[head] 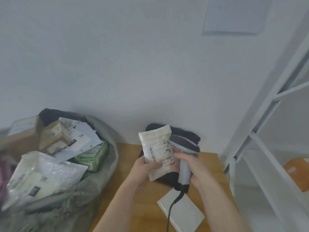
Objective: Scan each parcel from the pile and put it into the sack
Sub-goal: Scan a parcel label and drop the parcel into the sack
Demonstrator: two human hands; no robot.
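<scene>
**Scan in hand, sack to follow**

Left hand (147, 164) pinches a white parcel (157, 151) by its lower edge, label up, held above the wooden surface (133, 206) near centre frame. Right hand (192, 166) has its grip wrapped round the scanner (184, 158) handle, head just beside the label at the parcel's 3 o'clock. Judged step: scanning.

Next move, likely: carry the parcel toward 9 o'clock and drop it into the sack (103, 164), already heaped with parcels.

Room: sack mouth sits just off the surface's left edge, open path between. Scanner cable (170, 213) trails toward 6 o'clock over a white pad (184, 215); could snag. Shelf frame (250, 148) crowds 3 o'clock. Dark bundle (184, 131) lies behind the parcel at 12.
</scene>
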